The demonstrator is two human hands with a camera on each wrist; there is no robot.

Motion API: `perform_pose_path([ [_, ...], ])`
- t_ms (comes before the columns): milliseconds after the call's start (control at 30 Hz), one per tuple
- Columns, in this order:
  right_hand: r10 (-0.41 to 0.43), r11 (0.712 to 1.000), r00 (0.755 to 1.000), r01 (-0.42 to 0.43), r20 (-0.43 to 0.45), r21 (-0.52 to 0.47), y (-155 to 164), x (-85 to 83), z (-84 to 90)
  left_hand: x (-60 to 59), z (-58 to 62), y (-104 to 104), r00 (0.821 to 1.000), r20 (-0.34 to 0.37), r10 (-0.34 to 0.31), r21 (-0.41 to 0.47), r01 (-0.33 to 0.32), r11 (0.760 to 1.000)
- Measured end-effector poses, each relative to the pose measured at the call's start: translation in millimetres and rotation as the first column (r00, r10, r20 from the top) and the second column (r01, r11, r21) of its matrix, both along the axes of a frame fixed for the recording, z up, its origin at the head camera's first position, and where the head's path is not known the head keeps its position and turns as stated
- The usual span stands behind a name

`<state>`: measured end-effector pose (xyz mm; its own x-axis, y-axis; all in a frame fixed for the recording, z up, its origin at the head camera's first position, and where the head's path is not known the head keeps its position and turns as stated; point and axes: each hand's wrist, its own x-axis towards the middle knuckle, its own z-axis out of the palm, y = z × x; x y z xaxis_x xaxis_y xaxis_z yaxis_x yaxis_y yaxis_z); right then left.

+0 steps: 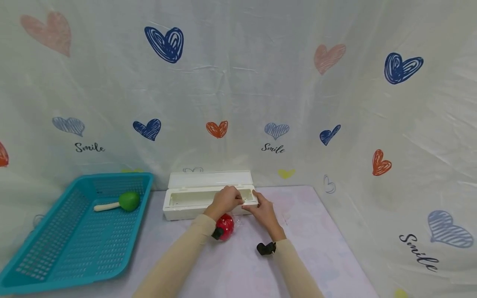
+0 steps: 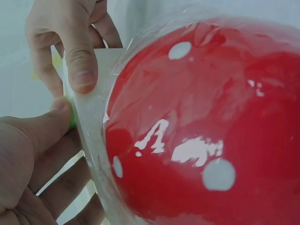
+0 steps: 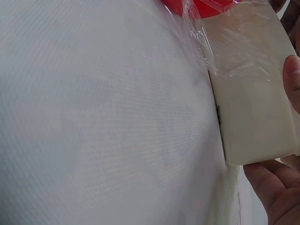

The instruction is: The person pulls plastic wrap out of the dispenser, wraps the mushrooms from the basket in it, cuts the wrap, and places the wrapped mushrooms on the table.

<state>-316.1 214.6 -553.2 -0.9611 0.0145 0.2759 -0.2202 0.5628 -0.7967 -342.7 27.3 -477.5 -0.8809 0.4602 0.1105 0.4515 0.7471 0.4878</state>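
Gripping the white box [image 1: 193, 203], both hands; red ball [image 1: 225, 227] below.

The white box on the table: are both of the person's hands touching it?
Touching. In the head view both the left hand and the right hand rest on the front edge of the white box; the left wrist view shows a thumb pressed on that edge.

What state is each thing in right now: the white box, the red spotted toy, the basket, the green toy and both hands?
White dispenser box: lid open, on the table.
Red spotted toy: in front of the box, under clear film.
Blue basket: upright, holding the green toy.
Green toy: lying on its side in the basket.
Left hand: gripping the box's front edge.
Right hand: holding the box's right end.
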Motion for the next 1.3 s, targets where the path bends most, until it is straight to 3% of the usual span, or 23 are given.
perform_pose_path([
  [200,0.001,1.0,1.0,-0.001,0.012,0.02,2,0.5,1.1,0.8,2.2,-5,1.0,-0.011,0.023,-0.039,-0.024,0.999],
  [400,-0.065,0.998,0.998,0.065,0.009,0.014,10,1.4,4.5,-2.8,5.5,-6,1.0,-0.009,-0.007,-0.025,0.006,1.0],
  [600,0.007,1.0,1.0,-0.007,0.001,0.03,7,6.2,-0.7,-0.3,-3.7,-15,0.995,0.095,-0.031,0.068,0.025,0.997],
  [867,0.148,0.988,0.983,-0.143,-0.112,0.052,-5,6.0,0.1,-4.0,-13.7,-22,0.991,0.113,-0.073,0.181,0.052,0.982],
  [1133,0.142,0.984,0.985,-0.129,-0.101,0.122,-9,4.3,-1.5,-1.6,-13.3,-28,0.994,0.102,-0.039,0.158,0.022,0.987],
  [1300,0.153,0.982,0.98,-0.137,-0.124,0.13,-10,4.5,0.7,-1.0,-7.8,-31,0.997,0.08,-0.024,0.088,0.017,0.996],
])
